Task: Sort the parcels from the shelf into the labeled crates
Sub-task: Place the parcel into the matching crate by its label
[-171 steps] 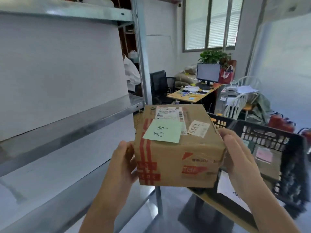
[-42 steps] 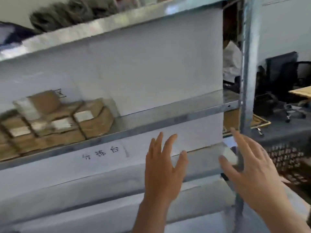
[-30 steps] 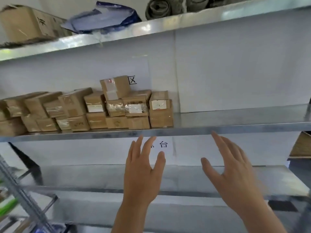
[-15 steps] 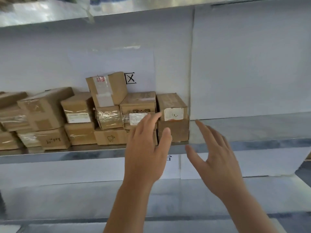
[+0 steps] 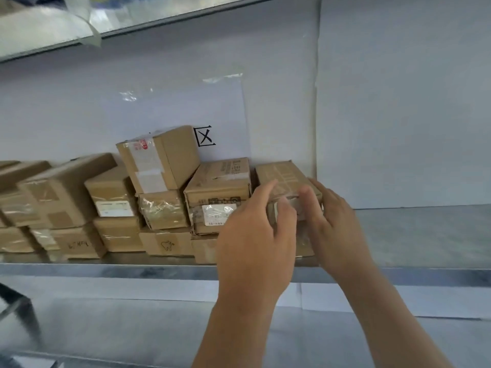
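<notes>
Several brown cardboard parcels are stacked in two or three layers on the left half of the metal shelf. The rightmost top parcel is a small taped box lying on another box. My left hand grips its left front corner, with the index finger along its side and the thumb on its front. My right hand grips its right side, thumb on the front face. The box under it is mostly hidden by my hands. No crates are in view.
A white sheet backs the shelf, with a taped paper sign behind the stack. The upper shelf runs overhead and a lower shelf lies below. The shelf board right of the stack is bare metal.
I turned from the crate side back to the shelf with both hands free. They reached forward from spread and open to closing on the rightmost top parcel.
</notes>
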`<state>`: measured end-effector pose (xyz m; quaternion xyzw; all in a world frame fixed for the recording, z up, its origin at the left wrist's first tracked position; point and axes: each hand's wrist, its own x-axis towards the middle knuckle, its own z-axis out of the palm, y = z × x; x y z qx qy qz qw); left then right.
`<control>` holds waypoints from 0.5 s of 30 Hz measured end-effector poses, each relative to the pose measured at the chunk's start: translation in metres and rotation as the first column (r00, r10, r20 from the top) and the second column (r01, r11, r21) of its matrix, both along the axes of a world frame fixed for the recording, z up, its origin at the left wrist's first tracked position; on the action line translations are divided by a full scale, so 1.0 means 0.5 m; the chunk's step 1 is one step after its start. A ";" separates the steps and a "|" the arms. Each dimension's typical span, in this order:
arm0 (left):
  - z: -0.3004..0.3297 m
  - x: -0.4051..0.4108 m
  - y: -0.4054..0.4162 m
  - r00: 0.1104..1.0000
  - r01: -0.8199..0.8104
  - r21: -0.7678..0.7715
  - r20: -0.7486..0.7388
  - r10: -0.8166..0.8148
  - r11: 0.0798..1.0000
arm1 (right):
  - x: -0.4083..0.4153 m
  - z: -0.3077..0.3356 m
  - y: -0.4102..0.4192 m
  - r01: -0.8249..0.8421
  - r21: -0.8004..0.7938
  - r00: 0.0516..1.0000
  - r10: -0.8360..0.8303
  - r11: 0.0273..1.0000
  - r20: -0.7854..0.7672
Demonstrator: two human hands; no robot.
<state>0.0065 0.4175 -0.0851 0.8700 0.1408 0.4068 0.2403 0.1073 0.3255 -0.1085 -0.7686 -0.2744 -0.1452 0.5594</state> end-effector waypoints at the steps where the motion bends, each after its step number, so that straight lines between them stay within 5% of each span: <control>1: 0.001 0.005 -0.002 1.000 -0.005 -0.006 0.017 0.005 1.000 | -0.002 0.002 -0.001 0.000 0.024 1.000 0.000 1.000 -0.001; 9: 0.002 -0.024 -0.007 0.972 0.118 -0.091 0.216 -0.096 0.989 | -0.065 0.020 -0.050 0.007 0.172 0.999 -0.015 0.985 0.041; 15: -0.028 -0.089 -0.024 0.888 0.383 -0.192 0.345 -0.303 0.904 | -0.162 -0.011 -0.111 0.126 0.198 0.988 -0.142 0.972 0.068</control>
